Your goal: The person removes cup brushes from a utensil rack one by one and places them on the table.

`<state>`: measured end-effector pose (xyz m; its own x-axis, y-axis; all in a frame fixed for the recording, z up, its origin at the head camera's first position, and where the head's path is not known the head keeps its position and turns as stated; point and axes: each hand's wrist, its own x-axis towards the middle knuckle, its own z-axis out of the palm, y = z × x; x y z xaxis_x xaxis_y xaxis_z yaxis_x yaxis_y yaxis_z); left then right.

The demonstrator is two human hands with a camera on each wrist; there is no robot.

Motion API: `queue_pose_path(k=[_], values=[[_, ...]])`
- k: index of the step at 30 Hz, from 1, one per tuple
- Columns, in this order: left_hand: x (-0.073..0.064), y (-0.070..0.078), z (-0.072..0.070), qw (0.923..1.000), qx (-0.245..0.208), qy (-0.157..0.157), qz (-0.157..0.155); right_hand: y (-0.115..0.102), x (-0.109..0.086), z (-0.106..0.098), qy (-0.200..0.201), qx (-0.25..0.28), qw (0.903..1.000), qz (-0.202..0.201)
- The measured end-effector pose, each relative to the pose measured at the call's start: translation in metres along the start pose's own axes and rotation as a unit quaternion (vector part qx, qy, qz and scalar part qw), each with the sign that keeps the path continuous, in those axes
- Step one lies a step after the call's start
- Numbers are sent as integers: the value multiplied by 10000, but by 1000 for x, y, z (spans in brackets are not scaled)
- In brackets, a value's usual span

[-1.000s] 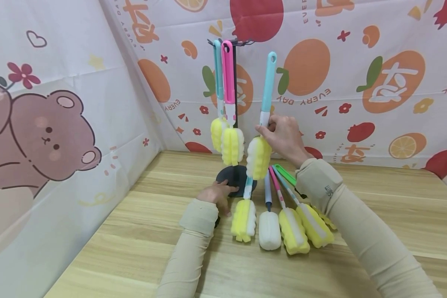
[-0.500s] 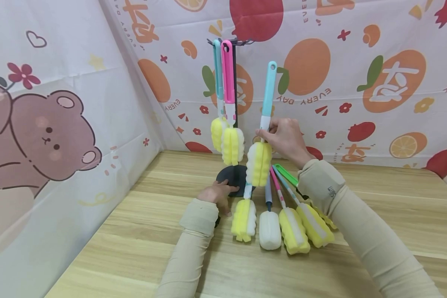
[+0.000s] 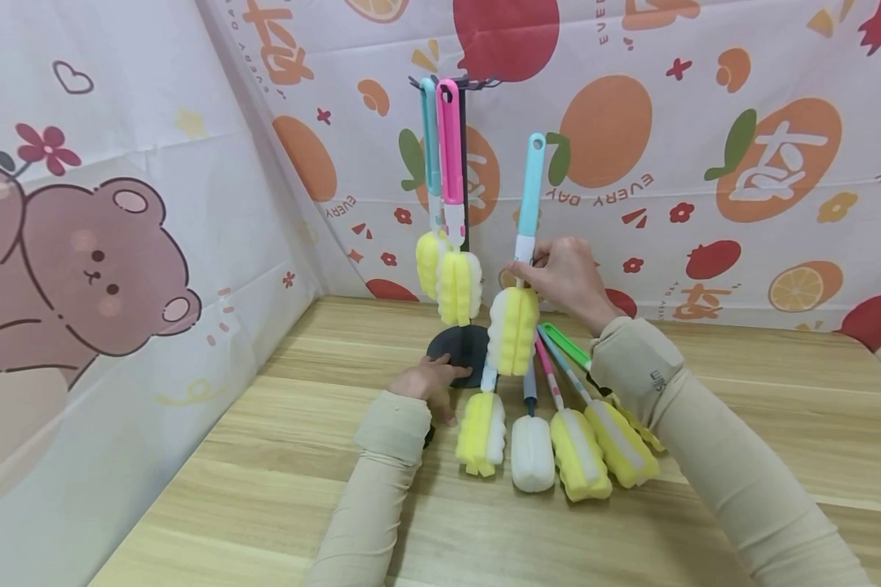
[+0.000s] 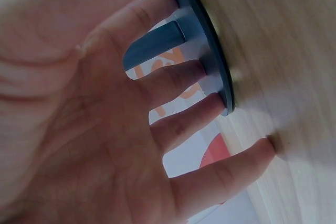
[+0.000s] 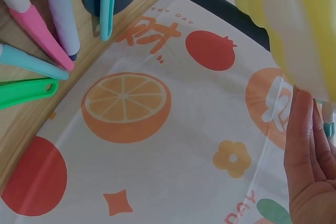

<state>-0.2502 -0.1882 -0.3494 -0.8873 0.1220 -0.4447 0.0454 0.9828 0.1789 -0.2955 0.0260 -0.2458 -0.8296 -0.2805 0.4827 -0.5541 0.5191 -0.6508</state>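
Note:
My right hand pinches the white neck of a sponge bottle brush with a light blue handle. The brush is held upright in the air, handle up, its yellow and white sponge below the fingers. Just left of it stands a black rack with hooks on top. A teal-handled brush and a pink-handled brush hang there by their handle loops. On the rack's round base rest fingers of my left hand, spread and fairly straight; one fingertip touches the table.
Several more brushes lie fanned on the wooden table, including a white-sponged one, a pink-handled one and a blue-handled one. A green handle lies behind them. Printed cloth rises behind and left of the table.
My right hand has lowered the light blue brush a little, still upright, beside the rack. The left hand stays on the base, and the hanging brushes have not moved.

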Motion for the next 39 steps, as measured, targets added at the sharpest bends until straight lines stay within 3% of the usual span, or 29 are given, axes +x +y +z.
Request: queue_pose_path(k=[30,39], values=[[0,-1,0,10000,7,2,-17,3,-11,4,-777,550,9908,960],[1,-1,-1,10000,-51,42,52,4,-13,5,-1135,416,9857,1177]])
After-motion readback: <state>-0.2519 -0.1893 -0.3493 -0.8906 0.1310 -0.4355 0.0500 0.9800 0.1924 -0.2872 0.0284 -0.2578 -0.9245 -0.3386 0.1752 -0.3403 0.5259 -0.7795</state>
